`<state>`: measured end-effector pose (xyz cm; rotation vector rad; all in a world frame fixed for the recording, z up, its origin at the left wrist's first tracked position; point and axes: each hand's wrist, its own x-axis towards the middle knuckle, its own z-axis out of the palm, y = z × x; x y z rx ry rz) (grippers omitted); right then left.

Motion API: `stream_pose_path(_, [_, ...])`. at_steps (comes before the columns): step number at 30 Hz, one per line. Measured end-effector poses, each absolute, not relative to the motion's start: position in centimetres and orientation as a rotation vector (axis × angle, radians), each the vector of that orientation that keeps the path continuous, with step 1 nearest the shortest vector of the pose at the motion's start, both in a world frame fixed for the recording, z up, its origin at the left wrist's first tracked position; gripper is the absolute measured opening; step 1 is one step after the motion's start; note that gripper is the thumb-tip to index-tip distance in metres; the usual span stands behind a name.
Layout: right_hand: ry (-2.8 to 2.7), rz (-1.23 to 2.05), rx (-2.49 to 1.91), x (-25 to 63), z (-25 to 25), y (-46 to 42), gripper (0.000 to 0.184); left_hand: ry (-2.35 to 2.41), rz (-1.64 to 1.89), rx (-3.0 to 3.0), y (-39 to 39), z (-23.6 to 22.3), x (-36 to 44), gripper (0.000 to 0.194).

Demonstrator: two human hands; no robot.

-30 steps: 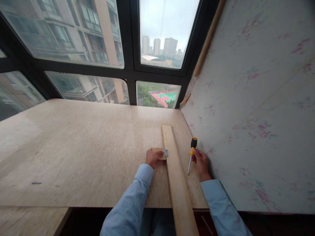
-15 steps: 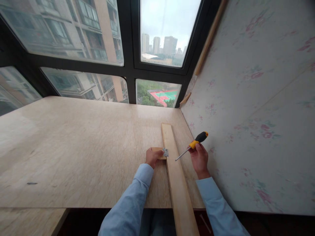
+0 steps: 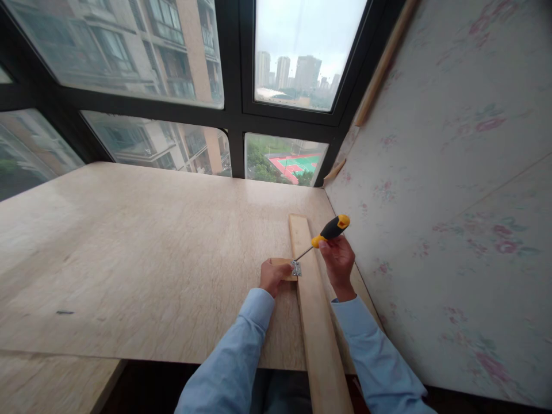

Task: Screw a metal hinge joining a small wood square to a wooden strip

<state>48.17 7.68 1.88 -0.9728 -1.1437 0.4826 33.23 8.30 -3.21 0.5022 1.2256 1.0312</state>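
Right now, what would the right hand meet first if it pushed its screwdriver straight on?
Likely the metal hinge: the screwdriver in the right hand has its tip at or just above it; depth is unclear.

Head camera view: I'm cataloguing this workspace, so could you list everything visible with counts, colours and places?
screwdriver: one, black and yellow, in right hand, tip at hinge
hinge: one, silver, where the two wood pieces meet
long board: one, pale wood, right of hinge
short wood piece: one, pale wood, under left hand
countertop: one, beige, beneath the boards
small mark or object: one, dark, countertop's left
window frame: black, behind countertop
buildings, sports court: several, one; beige-grey, red-green; outside
wall: one, pale floral, right
trim strip: one, brown, beside window
hands: left, right
sleeves: two, light blue
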Motion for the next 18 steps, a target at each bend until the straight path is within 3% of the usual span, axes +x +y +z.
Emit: stream_pose_path(18, [-1.155, 0.478, -0.971, 48.0, 0.1, 8.6, 0.022, 1.193, 1.037, 0.495, 8.1, -3.1, 33.2, 0.036])
